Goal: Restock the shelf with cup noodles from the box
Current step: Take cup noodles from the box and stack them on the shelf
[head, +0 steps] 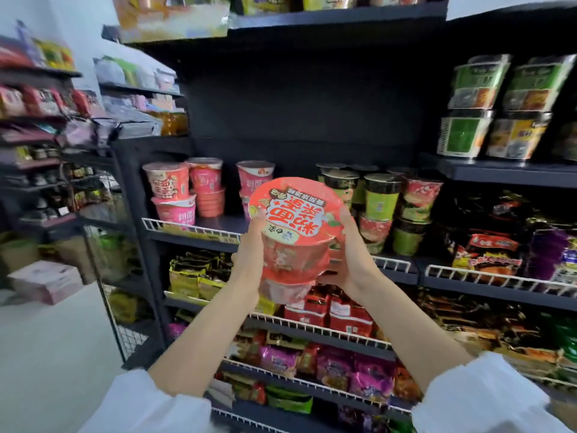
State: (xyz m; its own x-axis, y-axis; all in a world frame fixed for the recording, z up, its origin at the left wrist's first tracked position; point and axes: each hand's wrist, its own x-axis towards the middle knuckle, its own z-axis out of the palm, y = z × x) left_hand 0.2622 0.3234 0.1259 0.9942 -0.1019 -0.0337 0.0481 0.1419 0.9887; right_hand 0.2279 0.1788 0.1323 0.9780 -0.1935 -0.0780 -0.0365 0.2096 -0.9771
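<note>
Red and shrink-wrapped, the cup noodles pack (296,239) sits between both hands in front of the shelf (199,228), and it looks like two cups stacked base to lid, one lid tilted toward the camera, a second cup showing beneath. Left hand (249,257) grips the left side with fingers curled round the wall; right hand (346,260) cups the right side and lower edge, thumb up by the lid rim. Neither hand is free.

Its long axis runs roughly upright, leaning back toward the person at the top. The open gap on the shelf lies straight ahead and slightly up from the hands, between the pink cups on the left and the green cups (381,201) on the right. Both hands are about equally near it.

Counted on that tier: about six pink cups (170,182) in view, stacked in twos, though the held pack hides part of one stack. Green and red cups number roughly eight or more; blur prevents an exact count. No box is in view
</note>
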